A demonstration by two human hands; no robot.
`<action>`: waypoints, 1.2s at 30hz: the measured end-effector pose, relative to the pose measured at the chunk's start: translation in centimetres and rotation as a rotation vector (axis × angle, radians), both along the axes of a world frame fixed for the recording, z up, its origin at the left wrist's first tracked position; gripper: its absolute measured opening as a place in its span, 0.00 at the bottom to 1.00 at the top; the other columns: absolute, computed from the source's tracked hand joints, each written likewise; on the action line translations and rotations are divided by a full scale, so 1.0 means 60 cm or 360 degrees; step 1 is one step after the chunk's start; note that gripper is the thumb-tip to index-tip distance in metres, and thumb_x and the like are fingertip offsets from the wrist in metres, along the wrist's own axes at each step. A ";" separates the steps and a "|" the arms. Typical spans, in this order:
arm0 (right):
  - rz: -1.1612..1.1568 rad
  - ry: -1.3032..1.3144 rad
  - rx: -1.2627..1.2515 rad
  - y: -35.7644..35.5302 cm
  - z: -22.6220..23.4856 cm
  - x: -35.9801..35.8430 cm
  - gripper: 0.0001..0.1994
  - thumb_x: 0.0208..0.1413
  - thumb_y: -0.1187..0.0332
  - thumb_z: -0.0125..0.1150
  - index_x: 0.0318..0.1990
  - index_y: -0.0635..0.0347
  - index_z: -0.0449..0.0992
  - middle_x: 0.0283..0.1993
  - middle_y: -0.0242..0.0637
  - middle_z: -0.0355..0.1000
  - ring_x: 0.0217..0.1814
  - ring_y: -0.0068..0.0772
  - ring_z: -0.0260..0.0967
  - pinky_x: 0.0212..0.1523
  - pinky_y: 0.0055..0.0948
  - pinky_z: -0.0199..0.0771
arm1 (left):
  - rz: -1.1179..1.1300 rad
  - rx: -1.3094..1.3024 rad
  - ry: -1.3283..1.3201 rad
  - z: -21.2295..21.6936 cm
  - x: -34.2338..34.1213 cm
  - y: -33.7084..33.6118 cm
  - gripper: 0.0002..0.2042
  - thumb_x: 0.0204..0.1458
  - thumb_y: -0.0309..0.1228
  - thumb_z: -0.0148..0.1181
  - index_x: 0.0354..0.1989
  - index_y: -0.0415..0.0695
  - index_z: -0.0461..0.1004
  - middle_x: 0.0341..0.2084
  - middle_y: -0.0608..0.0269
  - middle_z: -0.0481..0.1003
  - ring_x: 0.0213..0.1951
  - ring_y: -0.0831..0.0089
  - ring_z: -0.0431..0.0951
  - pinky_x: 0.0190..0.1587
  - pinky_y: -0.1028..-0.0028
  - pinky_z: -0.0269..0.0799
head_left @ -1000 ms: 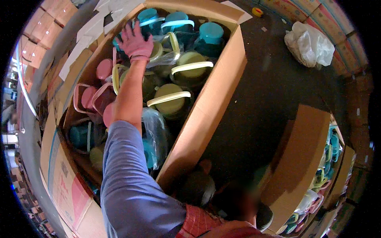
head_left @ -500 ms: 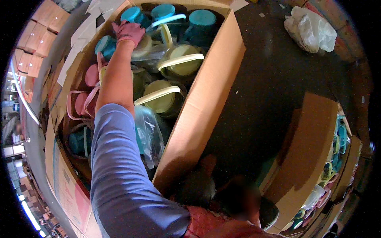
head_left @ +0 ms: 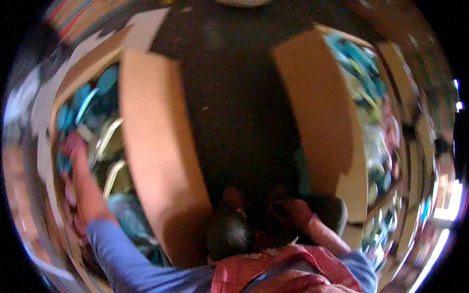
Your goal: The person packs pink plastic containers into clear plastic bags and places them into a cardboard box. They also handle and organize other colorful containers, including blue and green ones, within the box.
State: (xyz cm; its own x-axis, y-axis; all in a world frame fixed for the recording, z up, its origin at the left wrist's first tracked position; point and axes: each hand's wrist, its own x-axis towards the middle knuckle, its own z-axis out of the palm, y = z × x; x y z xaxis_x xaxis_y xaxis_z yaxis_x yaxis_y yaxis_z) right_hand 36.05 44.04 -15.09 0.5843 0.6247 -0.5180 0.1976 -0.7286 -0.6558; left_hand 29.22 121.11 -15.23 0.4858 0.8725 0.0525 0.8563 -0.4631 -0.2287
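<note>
My left hand, in a pink glove, reaches into the far left part of an open cardboard box. Lidded plastic containers with carrying handles stand in it. Nearest to the hand are turquoise containers; yellow-green containers with pale handles are to its right. Motion blur hides whether its fingers grip anything. Low in front of my body, my right hand hovers near my knees in shadow. Its fingers are too dark and blurred to read.
A second open cardboard box stands at the right, holding turquoise, yellow and pink plastic goods, some in clear bags. Dark floor lies between the boxes. Clear plastic wrap covers goods near my left forearm.
The view has swung to the right, so the left box now sits farther left and the right box shows more fully. My left hand remains among the containers; my right forearm has come into view.
</note>
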 end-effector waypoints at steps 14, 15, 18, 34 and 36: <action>-0.0809 -0.1050 0.0764 -0.117 0.237 0.156 0.15 0.47 0.74 0.60 0.45 0.61 0.73 0.36 0.35 0.72 0.34 0.22 0.67 0.36 0.23 0.68 | -0.1268 -0.0144 -0.1143 0.220 0.199 -0.492 0.21 0.48 0.32 0.59 0.52 0.43 0.68 0.53 0.51 0.66 0.56 0.55 0.63 0.58 0.63 0.57; -0.0980 -0.0849 0.0526 -0.134 0.259 0.181 0.15 0.47 0.75 0.58 0.45 0.60 0.73 0.35 0.34 0.71 0.32 0.20 0.64 0.36 0.21 0.67 | -0.1368 -0.0297 -0.1215 0.230 0.225 -0.555 0.21 0.47 0.30 0.60 0.51 0.42 0.68 0.53 0.52 0.66 0.56 0.56 0.64 0.58 0.63 0.58; -0.0906 -0.1373 0.0257 -0.189 0.255 0.274 0.17 0.43 0.76 0.58 0.45 0.58 0.74 0.34 0.41 0.72 0.30 0.29 0.69 0.33 0.26 0.69 | -0.1841 -0.0688 -0.1217 0.225 0.328 -0.698 0.20 0.44 0.26 0.61 0.49 0.42 0.70 0.52 0.56 0.67 0.54 0.58 0.65 0.58 0.65 0.59; -0.0370 -0.1162 -0.0623 -0.313 0.163 0.507 0.19 0.33 0.56 0.67 0.34 0.53 0.76 0.30 0.40 0.69 0.35 0.45 0.68 0.35 0.40 0.68 | -0.2686 -0.0493 -0.0717 0.061 0.850 -1.214 0.28 0.44 0.46 0.59 0.54 0.47 0.66 0.49 0.55 0.70 0.50 0.58 0.69 0.55 0.60 0.60; -0.0545 -0.1069 -0.0441 -0.324 0.177 0.466 0.19 0.30 0.57 0.68 0.33 0.53 0.75 0.31 0.37 0.68 0.37 0.43 0.66 0.36 0.40 0.66 | -0.2674 -0.0411 -0.0403 0.071 0.856 -1.230 0.30 0.45 0.49 0.57 0.56 0.47 0.64 0.49 0.55 0.70 0.51 0.58 0.69 0.56 0.58 0.58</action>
